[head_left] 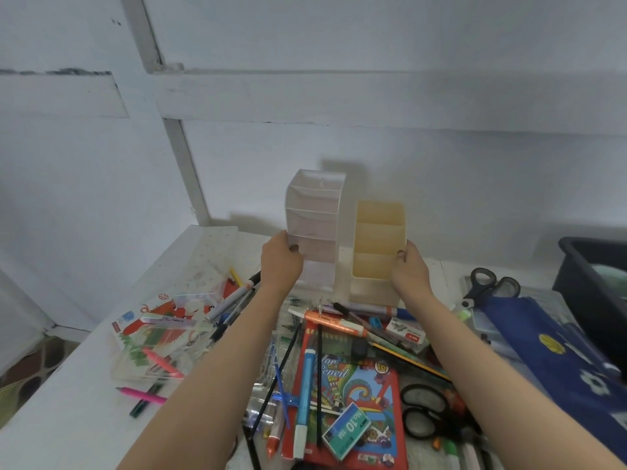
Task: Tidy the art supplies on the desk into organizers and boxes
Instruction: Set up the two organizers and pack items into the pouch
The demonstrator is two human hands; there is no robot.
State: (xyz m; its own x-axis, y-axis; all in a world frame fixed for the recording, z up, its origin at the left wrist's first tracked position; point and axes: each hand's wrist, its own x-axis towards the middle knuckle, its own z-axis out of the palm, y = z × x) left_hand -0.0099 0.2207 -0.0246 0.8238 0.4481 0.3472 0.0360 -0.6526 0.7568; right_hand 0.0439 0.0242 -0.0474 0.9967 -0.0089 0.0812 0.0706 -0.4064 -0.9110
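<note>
**A:** What are the two hands holding?

**B:** The left hand (281,262) grips the left edge of the white organizer (314,212), thumb laid on its front. The right hand (409,269) grips the right edge of the cream organizer (378,239), thumb hooked over the rim. Each hand is clamped on its own organizer.

**A:** And where do the organizers stand?

**B:** At the far side of the table (190,259), close to the wall and side by side. The white one is on the left and taller, the cream one on the right. Their open compartments face the person. I cannot tell whether the white one is lifted off the table, because its foot is hidden behind the wrist.

**A:** What lies nearer?

**B:** A heap of supplies between the forearms:
- A red colour pencil box (359,385), with a blue marker (305,378) and a green staple box (346,430) lying on it.
- An orange highlighter (334,322) just beyond the pencil box.
- Black scissors (424,408) to the right of the pencil box.
- To the left, a clear plastic case (156,354) with a pink highlighter (142,395) nearer than it.
- To the right, a second pair of scissors (488,286) and a blue pouch (549,340).
- At the far right edge, a dark bin (597,276).
</note>
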